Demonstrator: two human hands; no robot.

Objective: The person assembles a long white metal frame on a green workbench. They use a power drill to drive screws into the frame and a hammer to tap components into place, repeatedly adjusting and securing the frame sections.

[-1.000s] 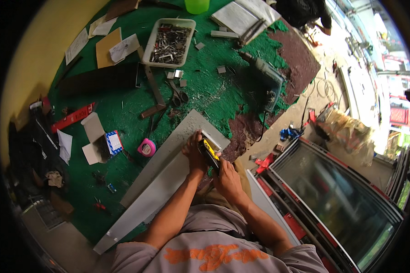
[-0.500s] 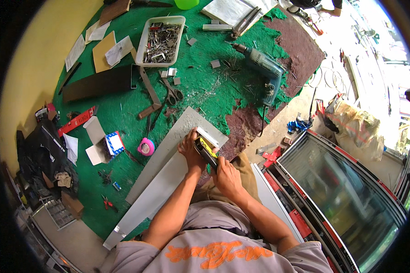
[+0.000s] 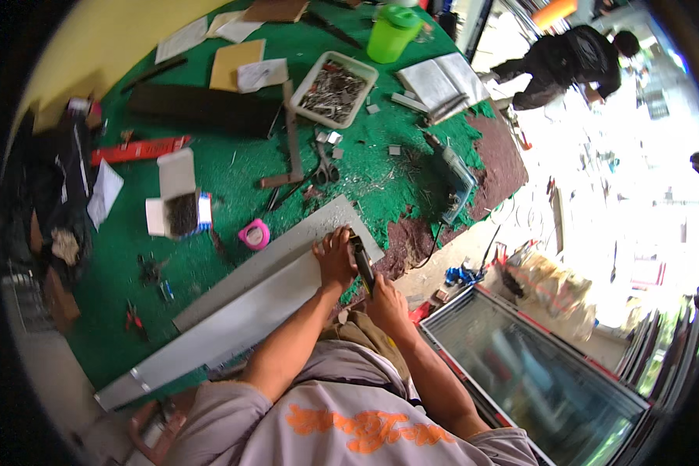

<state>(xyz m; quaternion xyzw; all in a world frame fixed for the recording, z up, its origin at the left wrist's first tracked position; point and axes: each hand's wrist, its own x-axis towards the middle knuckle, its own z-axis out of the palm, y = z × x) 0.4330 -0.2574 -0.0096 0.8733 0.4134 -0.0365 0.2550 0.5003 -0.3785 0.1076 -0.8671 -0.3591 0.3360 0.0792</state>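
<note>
A long light grey metal profile point(image 3: 229, 330) lies slantwise in front of me over a flat grey panel point(image 3: 279, 250). At the profile's far end my left hand point(image 3: 336, 260) grips it, fingers curled over the top. My right hand point(image 3: 388, 305) is wrapped around the handle of a black-and-yellow hand tool point(image 3: 363, 265). The tool's head rests at the profile's end, right beside the left fingers, and its exact contact point is hidden. To the left of the panel sits a pink tape measure point(image 3: 254, 234).
Scissors point(image 3: 326, 165), a metal square point(image 3: 293, 140), a tub of small hardware point(image 3: 373, 76) and a power drill point(image 3: 452, 177) lie on the green-covered table point(image 3: 233, 194). An opened box point(image 3: 182, 211) stands left. Right, a framed glass panel point(image 3: 520, 365); beyond, a person bends over point(image 3: 571, 66).
My view has swung, so the table sits differently and a bent-over person shows at upper right. The hand tool has turned steeper, its yellow side mostly out of sight. Both hands stay at the profile's end.
</note>
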